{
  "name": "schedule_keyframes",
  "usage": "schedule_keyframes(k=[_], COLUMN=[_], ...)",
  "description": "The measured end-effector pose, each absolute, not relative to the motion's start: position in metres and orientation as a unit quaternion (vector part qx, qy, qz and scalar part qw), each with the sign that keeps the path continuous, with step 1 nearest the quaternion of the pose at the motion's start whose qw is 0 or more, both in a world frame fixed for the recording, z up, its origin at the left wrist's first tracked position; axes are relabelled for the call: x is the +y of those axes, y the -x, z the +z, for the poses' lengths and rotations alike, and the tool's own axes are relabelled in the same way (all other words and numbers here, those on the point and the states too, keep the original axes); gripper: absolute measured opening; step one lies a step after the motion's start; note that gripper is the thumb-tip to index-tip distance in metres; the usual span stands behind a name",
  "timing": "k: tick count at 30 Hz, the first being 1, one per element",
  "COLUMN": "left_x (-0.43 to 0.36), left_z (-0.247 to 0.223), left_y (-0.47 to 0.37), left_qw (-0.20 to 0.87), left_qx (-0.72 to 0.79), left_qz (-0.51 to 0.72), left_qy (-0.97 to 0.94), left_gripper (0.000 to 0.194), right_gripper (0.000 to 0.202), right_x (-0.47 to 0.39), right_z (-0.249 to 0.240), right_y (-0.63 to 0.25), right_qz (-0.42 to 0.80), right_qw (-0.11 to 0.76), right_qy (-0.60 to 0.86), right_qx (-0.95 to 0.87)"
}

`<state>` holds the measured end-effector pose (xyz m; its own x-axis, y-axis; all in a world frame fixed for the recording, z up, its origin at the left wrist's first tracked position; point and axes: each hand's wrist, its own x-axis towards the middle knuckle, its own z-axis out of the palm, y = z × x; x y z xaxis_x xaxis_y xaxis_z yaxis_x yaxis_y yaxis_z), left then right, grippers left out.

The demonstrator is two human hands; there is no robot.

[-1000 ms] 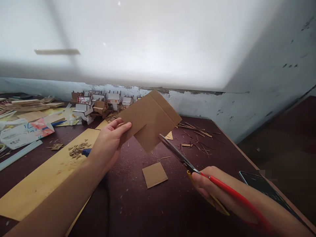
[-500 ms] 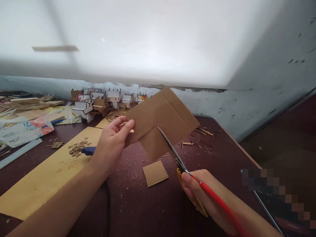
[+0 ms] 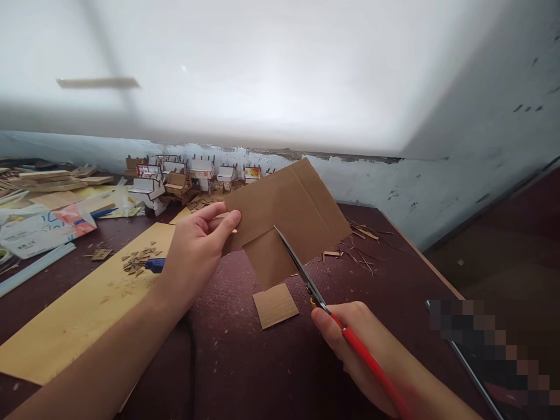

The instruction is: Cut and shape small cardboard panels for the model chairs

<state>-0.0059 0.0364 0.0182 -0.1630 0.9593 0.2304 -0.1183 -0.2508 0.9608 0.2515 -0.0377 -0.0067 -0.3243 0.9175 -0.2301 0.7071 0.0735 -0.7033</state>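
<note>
My left hand [image 3: 202, 242] pinches the left edge of a brown cardboard sheet [image 3: 284, 204] between thumb and fingers, holding it up over the table. A slit runs in from the sheet's left side, and the flap below it hangs slightly lower. In my right hand [image 3: 350, 344] are scissors [image 3: 301, 268] with red and yellow handles. Their blades lie across the sheet, tip near the inner end of the slit. One blade is hidden behind the cardboard. Below the flap, a small cardboard square [image 3: 275, 306] lies flat on the dark table [image 3: 245, 367].
Several small cardboard models [image 3: 175, 181] stand along the wall. A yellow board [image 3: 87, 303] carries small cardboard triangles [image 3: 140, 259] and a blue-handled tool [image 3: 154, 265]. Thin scraps [image 3: 359, 254] lie at the right. Glue sticks [image 3: 39, 268] and wood strips [image 3: 56, 181] are at left.
The scissors have closed further, and the yellow handle is now mostly hidden by my right hand. My right hand has shifted slightly left; the cardboard sheet has tilted slightly.
</note>
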Motion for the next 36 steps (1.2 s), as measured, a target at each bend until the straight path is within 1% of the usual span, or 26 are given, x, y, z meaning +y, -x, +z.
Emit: schedule_keyframes(k=[7, 15, 21, 26, 29, 36], left_x=[0.0356, 0.0351, 0.0380, 0.0381, 0.0374, 0.0371], left_z=[0.0184, 0.0192, 0.0160, 0.0176, 0.0182, 0.0161], left_y=[0.0030, 0.0029, 0.0046, 0.0044, 0.0036, 0.0040], left_qw=[0.433, 0.449, 0.432, 0.449, 0.440, 0.432], left_qx=[0.452, 0.445, 0.453, 0.439, 0.446, 0.452], left_qz=[0.628, 0.617, 0.626, 0.620, 0.621, 0.628], left_qy=[-0.462, -0.469, -0.465, -0.471, -0.470, -0.463], left_gripper=[0.040, 0.038, 0.038, 0.038, 0.037, 0.044], right_gripper=[0.063, 0.063, 0.062, 0.061, 0.060, 0.059], right_x=[-0.0370, -0.0382, -0.0387, -0.0387, -0.0380, -0.0380], right_z=[-0.0074, -0.0098, -0.0055, -0.0059, -0.0079, -0.0093], right_y=[-0.2501, -0.2519, -0.2482, -0.2478, -0.2480, -0.2482], right_qz=[0.365, 0.352, 0.346, 0.347, 0.342, 0.337], right_qw=[0.145, 0.154, 0.154, 0.155, 0.153, 0.152], right_qy=[0.562, 0.559, 0.563, 0.563, 0.567, 0.568], right_qx=[-0.728, -0.735, -0.735, -0.734, -0.733, -0.735])
